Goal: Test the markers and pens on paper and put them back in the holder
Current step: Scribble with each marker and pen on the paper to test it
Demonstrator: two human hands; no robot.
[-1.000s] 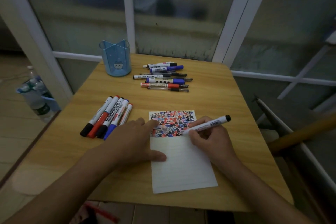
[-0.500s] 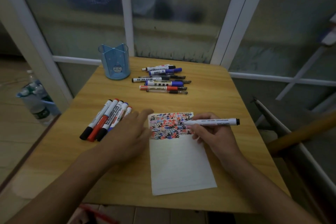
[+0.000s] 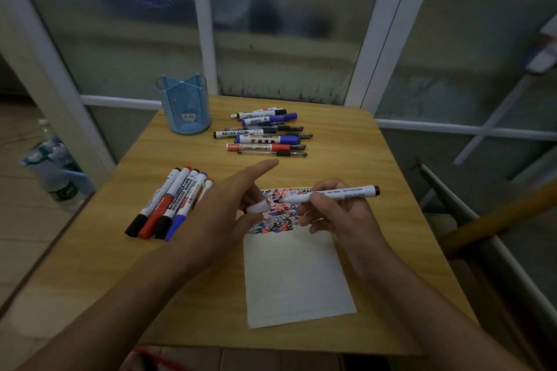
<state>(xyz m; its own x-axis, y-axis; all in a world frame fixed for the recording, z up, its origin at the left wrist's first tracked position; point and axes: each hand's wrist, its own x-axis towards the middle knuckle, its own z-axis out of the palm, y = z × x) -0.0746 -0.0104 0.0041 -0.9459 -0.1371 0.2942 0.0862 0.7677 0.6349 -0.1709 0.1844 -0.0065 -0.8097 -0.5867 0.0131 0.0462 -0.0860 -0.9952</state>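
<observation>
Right hand [image 3: 337, 217] grips a white marker [image 3: 334, 193], fingers curled round the front of its barrel. The marker lies nearly level, dark end pointing off to the right beyond the hand, uncapped tip pointing left toward the other hand.

Left hand [image 3: 223, 214] is raised over the table [image 3: 346, 135]. Thumb and lower fingers pinch a pale cap [image 3: 257, 207], index finger stretched out forward. The cap's open end faces the marker tip; the two are near each other, not touching.

Paper [image 3: 297, 277] lies flat under and between both hands. Its far strip, right below the marker tip, is crowded with red, blue and black scribbles. The near part is unmarked.

Just left of the left hand: a row of markers [image 3: 167, 205] lying side by side, caps black, red, black and blue toward the person; a further one is mostly hidden behind the hand.

Ahead of both hands, well apart from them: a loose pile of pens and markers [image 3: 265, 134] lying crosswise, blue, red and black among them.

Ahead and left of the left hand, by the table's far corner: the blue holder [image 3: 184, 105], standing upright, divided inside, nothing sticking out of it.

Off the table to the far left of the left hand, on the floor: plastic bottles [image 3: 51, 166].
</observation>
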